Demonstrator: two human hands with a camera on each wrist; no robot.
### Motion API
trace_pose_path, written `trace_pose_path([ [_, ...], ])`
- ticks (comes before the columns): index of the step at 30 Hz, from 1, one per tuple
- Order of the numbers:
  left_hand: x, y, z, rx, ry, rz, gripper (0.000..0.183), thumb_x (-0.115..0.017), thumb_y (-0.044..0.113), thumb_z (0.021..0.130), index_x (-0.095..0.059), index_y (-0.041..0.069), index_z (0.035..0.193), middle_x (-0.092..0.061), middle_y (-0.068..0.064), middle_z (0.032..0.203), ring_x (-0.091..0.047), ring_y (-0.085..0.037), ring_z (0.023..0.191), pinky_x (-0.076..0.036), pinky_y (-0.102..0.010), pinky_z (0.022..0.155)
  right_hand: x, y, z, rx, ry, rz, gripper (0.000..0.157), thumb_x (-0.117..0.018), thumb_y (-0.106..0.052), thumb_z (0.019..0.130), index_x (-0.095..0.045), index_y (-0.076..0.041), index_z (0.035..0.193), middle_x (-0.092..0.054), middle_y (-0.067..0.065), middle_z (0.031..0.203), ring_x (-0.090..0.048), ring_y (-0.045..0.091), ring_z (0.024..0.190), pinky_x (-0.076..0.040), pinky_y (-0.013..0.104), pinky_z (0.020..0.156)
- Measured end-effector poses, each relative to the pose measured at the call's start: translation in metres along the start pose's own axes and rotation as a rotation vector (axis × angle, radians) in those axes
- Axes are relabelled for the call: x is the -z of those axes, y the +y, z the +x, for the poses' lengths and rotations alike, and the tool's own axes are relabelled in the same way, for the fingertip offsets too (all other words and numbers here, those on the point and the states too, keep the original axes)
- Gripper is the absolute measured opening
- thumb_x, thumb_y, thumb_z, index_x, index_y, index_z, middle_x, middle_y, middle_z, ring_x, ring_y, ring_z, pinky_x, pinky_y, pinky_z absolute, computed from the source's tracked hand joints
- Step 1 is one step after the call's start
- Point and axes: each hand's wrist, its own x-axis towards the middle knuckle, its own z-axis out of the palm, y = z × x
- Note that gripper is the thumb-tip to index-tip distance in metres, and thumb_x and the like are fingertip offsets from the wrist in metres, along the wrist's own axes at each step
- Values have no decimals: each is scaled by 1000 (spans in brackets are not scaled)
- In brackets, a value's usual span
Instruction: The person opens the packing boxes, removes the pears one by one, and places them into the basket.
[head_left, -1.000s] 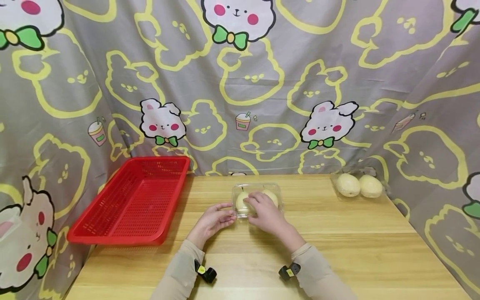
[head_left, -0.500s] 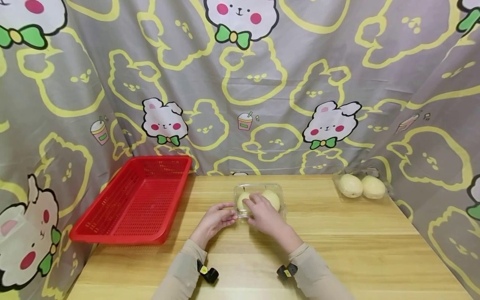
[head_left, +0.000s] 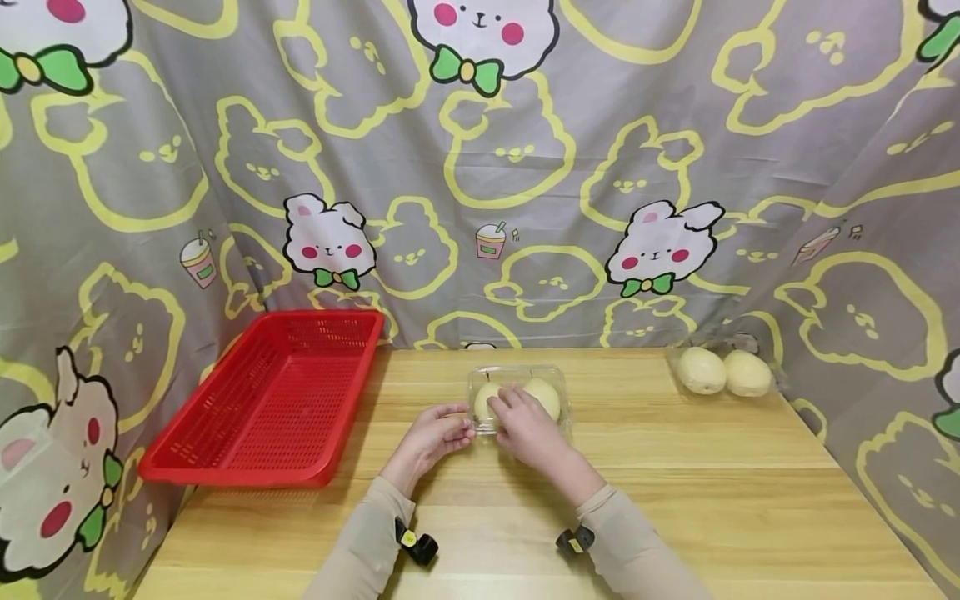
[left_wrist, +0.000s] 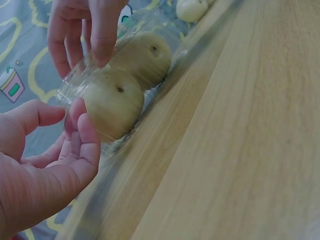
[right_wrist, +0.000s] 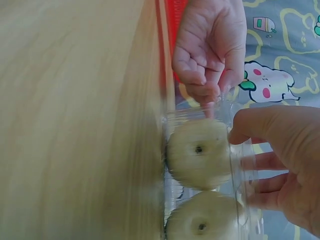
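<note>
A clear plastic clamshell box (head_left: 517,368) sits mid-table, holding two pale yellow pears, a left pear (head_left: 488,402) and a right pear (head_left: 545,400). At the box's front left corner, my left hand (head_left: 430,439) pinches the plastic edge between thumb and fingertips; the left wrist view shows this hand (left_wrist: 55,160) low at the left. Reaching over from the right, my right hand (head_left: 534,429) grips the lid's front part, partly covering the pears. In the right wrist view its thumb (right_wrist: 250,125) lies at the box edge, with the other fingers across the plastic.
To the left stands a red perforated basket (head_left: 247,480) with nothing in it. At the back right, another clear box with two pale fruits (head_left: 702,372) is against the patterned curtain (head_left: 420,167). Small black cameras (head_left: 417,547) are strapped on both sleeves.
Both hands stay at the box, nearly still. The whole head view has shifted slightly; the box and pears show no clear movement on the table.
</note>
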Motion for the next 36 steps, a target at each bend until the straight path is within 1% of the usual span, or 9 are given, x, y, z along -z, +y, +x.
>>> trace_pose_path([
  [8,-2,1,-1,0,8,-1,43,-51,-5,89,-45,-9,131,-65,-3,77,-64,-10,69,-54,-22,66,-6,2,1,67,80,-68,40,-78,-11,72,-62,-2,108,-67,23,115,-64,44,109,-50,50,99],
  [16,-5,1,0,-14,29,11,40,-53,-5,86,-46,-5,126,-65,-2,72,-63,-10,65,-53,-23,64,-9,4,3,88,126,-96,38,-78,-10,69,-64,-2,104,-70,22,110,-67,42,104,-54,48,94],
  [20,-5,1,0,-26,24,25,40,-52,-5,85,-46,-4,124,-65,-1,69,-62,-9,63,-53,-23,63,-9,6,4,106,145,-111,36,-77,-10,68,-65,-2,101,-70,21,107,-68,40,101,-55,46,93],
  [25,-4,1,0,-33,12,30,39,-52,-6,84,-46,-4,123,-64,-1,69,-61,-9,63,-53,-23,63,-8,7,7,129,124,-136,35,-77,-12,68,-64,-2,99,-70,19,104,-69,38,97,-57,44,89],
  [29,-3,1,0,-34,6,40,40,-52,-6,85,-45,-4,124,-64,-1,70,-62,-9,64,-54,-24,65,-4,7,10,162,90,-185,37,-80,-17,68,-63,-3,97,-69,14,96,-68,31,85,-59,37,77],
  [32,-2,0,-1,-35,3,50,41,-51,-7,84,-44,-5,125,-64,0,70,-62,-10,65,-54,-24,66,1,6,12,182,72,-219,37,-81,-19,68,-62,-3,96,-68,10,90,-65,24,78,-57,32,67],
  [36,-1,0,-1,-36,0,55,42,-51,-7,84,-44,-5,125,-63,0,70,-62,-10,65,-54,-25,67,4,5,13,192,39,-230,39,-81,-20,70,-63,-3,100,-67,10,89,-64,23,77,-56,31,66],
])
